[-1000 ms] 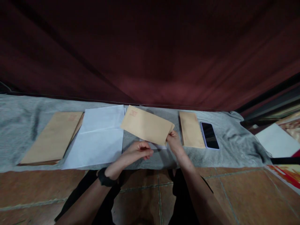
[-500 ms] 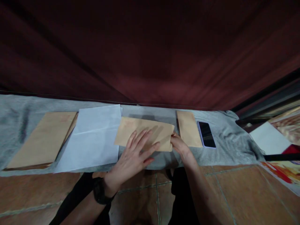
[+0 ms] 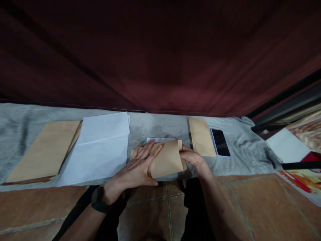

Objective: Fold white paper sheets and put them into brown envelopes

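Note:
A brown paper envelope (image 3: pixel 167 160) lies in front of me, its body bowed up and its right end gaping. My left hand (image 3: pixel 141 164) grips it across the left part, fingers along the far side and thumb at the near edge. At the gaping end is my right hand (image 3: pixel 192 155), its fingertips partly hidden inside the mouth of the envelope. Just behind the envelope, a strip of white paper (image 3: pixel 160 139) shows on the grey cloth.
Left of my hands are white paper sheets (image 3: pixel 102 147) and a stack of brown envelopes (image 3: pixel 45 150). To the right lie another brown envelope (image 3: pixel 202 137) and a phone (image 3: pixel 220 143). A dark red curtain (image 3: pixel 160 67) hangs behind the grey cloth (image 3: pixel 250 150).
The envelope has come closer to me and gone from flat to bowed, its right end opened. My left hand has shifted from lying on it to gripping it. White paper now shows behind it.

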A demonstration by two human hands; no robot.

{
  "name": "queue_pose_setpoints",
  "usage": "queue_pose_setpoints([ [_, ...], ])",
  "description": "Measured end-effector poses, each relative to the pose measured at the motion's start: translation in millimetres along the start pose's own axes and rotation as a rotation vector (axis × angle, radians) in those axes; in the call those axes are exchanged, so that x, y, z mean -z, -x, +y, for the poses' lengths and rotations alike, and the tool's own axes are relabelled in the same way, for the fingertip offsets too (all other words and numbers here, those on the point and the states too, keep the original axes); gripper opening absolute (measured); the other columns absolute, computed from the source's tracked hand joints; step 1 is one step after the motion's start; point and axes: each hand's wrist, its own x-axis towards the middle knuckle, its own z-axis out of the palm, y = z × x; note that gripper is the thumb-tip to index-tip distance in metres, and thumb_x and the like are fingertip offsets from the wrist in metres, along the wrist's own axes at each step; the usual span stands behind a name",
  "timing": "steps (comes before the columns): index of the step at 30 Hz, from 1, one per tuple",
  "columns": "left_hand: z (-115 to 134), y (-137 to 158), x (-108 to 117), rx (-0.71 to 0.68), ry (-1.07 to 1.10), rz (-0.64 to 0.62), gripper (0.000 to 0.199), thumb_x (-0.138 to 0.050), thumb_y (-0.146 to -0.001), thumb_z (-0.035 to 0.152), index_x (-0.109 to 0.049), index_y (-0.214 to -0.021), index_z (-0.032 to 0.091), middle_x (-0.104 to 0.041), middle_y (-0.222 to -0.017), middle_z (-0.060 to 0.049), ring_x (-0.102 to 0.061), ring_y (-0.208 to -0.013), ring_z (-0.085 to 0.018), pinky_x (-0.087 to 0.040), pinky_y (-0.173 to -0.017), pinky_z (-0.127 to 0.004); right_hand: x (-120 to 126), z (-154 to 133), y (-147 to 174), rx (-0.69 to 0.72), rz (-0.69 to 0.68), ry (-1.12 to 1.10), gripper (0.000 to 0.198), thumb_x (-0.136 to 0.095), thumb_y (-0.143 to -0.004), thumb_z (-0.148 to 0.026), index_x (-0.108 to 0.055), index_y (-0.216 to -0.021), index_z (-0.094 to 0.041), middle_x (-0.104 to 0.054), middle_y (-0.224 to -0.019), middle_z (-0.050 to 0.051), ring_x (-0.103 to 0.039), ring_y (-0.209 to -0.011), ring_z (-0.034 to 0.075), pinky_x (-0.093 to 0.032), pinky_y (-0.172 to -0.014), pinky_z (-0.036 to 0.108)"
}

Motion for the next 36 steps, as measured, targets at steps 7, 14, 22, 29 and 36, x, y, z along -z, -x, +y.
queue_pose_setpoints([
  [7,-10,-6,-16,0.015,-0.15,0.146,0.131,-0.089,-0.062,0.053,-0.015,-0.167,0.03,-0.03,-0.167,-0.019,-0.031,-0.151,-0.045,-0.007,-0.125,-0.067,6,-3,0,0.03,0.018,0.072,0.027,-0.086,-0.066,-0.036,-0.08,-0.087,-0.021,-0.079,-0.075,-0.002,-0.075,-0.079,0.022,-0.06,-0.077,0.033],
  [14,-5,-13,-16,0.038,-0.254,0.176,0.114,-0.082,-0.07,0.04,-0.021,-0.166,0.026,-0.041,-0.158,-0.02,-0.038,-0.147,-0.04,-0.01,-0.126,-0.066,8,0,-2,-0.025,0.072,0.117,0.033,-0.084,-0.066,-0.038,-0.077,-0.092,-0.019,-0.077,-0.074,-0.001,-0.073,-0.075,0.021,-0.057,-0.072,0.031],
  [22,-4,-17,-24,0.109,-0.297,0.193,0.112,-0.08,-0.075,0.041,-0.016,-0.167,0.023,-0.047,-0.154,-0.02,-0.042,-0.144,-0.039,-0.021,-0.125,-0.062,11,-5,0,0.375,0.585,0.188,0.028,-0.078,-0.075,-0.044,-0.068,-0.091,-0.023,-0.07,-0.084,-0.001,-0.064,-0.078,0.016,-0.051,-0.073,0.027],
  [29,-4,-22,-26,0.11,-0.293,0.202,0.113,-0.082,-0.074,0.041,-0.019,-0.166,0.023,-0.045,-0.156,-0.019,-0.041,-0.145,-0.041,-0.021,-0.124,-0.062,14,-8,16,0.181,0.314,0.203,0.033,-0.074,-0.08,-0.053,-0.076,-0.089,-0.021,-0.075,-0.084,0.002,-0.067,-0.08,0.018,-0.053,-0.081,0.033],
  [36,-2,-18,-25,-0.06,-0.241,0.143,0.112,-0.078,-0.075,0.027,-0.013,-0.167,0.027,-0.044,-0.157,-0.016,-0.038,-0.147,-0.037,-0.021,-0.126,-0.061,12,-1,28,0.002,-0.064,0.18,0.044,-0.076,-0.079,-0.059,-0.079,-0.095,-0.018,-0.076,-0.082,0.001,-0.071,-0.084,0.019,-0.054,-0.087,0.034],
])
